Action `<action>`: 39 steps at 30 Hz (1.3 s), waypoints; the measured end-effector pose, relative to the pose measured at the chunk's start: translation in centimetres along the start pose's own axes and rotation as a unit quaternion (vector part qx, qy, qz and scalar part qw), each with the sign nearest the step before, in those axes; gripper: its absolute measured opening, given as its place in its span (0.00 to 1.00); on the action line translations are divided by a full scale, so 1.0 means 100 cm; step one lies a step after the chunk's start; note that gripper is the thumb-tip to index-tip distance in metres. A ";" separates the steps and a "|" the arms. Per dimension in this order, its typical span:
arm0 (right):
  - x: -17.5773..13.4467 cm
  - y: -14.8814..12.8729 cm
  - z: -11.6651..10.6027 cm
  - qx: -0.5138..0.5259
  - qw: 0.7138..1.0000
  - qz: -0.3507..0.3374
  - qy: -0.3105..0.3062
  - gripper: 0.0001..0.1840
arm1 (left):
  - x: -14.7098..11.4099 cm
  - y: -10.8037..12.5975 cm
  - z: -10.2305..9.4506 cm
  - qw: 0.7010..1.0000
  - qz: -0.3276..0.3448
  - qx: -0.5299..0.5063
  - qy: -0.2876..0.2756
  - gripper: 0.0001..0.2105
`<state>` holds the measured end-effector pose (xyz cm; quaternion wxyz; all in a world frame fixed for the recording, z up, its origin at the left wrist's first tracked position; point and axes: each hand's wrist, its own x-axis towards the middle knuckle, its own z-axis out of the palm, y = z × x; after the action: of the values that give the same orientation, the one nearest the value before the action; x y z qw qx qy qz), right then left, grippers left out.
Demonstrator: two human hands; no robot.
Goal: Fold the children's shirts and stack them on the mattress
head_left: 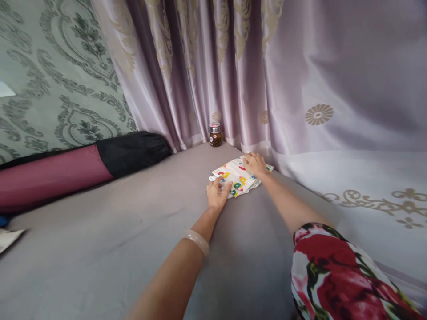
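Note:
A folded white cloth [238,178] printed with bright red, yellow and green shapes lies on the grey bed-like surface, close to the curtain. At its near left edge my left hand [217,192] grips it, thumb and fingers parted around the layers. My right hand [255,164] is on top of the far right part, its bent fingers closed on the fabric; some fingertips are hidden. Beyond the cloth stands a small dark brown jar [215,137] with a silvery lid, apart from both hands.
A long pink and black rolled bundle [83,166] lies along the patterned wall on the left. Purple curtains [207,80] hang behind and to the right, touching the surface's edge. A pale flat item [10,240] sits at the far left edge.

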<state>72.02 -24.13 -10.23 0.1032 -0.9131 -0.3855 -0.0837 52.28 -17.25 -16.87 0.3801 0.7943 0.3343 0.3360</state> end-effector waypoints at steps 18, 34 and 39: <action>-0.003 -0.006 0.020 0.016 0.994 0.021 -0.105 0.32 | -0.014 0.009 0.000 0.995 0.030 0.094 0.006 0.16; -0.044 -0.057 0.032 0.020 0.996 -0.084 0.013 0.25 | -0.015 0.001 -0.004 0.997 0.005 0.023 0.068 0.10; -0.043 -0.058 0.031 0.006 0.997 -0.071 0.002 0.25 | -0.010 0.004 -0.013 0.998 0.008 0.057 0.012 0.11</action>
<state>65.14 -22.36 -13.49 0.1031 -0.8826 -0.4498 -0.0901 50.85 -17.77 -16.18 0.3274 0.8132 0.3514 0.3288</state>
